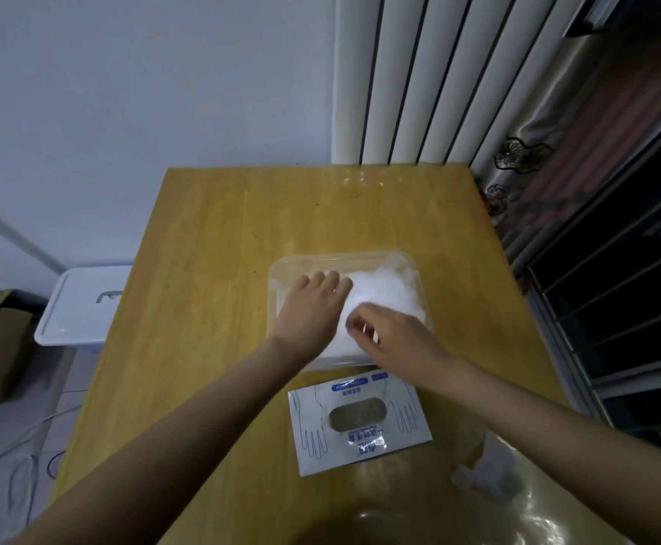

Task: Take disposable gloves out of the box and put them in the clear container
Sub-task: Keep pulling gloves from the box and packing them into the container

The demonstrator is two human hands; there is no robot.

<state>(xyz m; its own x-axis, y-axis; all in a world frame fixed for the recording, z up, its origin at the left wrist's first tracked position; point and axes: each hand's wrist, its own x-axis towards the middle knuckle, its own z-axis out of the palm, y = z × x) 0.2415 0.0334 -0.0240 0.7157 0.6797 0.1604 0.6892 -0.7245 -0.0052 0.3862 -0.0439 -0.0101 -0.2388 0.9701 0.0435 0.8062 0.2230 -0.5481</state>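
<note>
A white lidded bin [81, 304] sits on the floor left of the wooden desk [203, 269]. The left grip [313, 304], fingers straight and spread, presses the white gloves [388, 293] heaped in the clear container [321, 259]. Beside it, the right grip [395, 336] pinches the same heap. The glove box [360, 418] lies just nearer. A radiator [399, 72] and curtain [596, 131] stand behind, right.

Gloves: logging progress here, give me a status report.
Left hand flat on gloves in clear container. Right hand pinches the pile. Box lies nearer, out of the way.

Open tabletop [203, 249] left of and beyond the clear container [333, 256], glove box [360, 446] just beside its near edge
</note>
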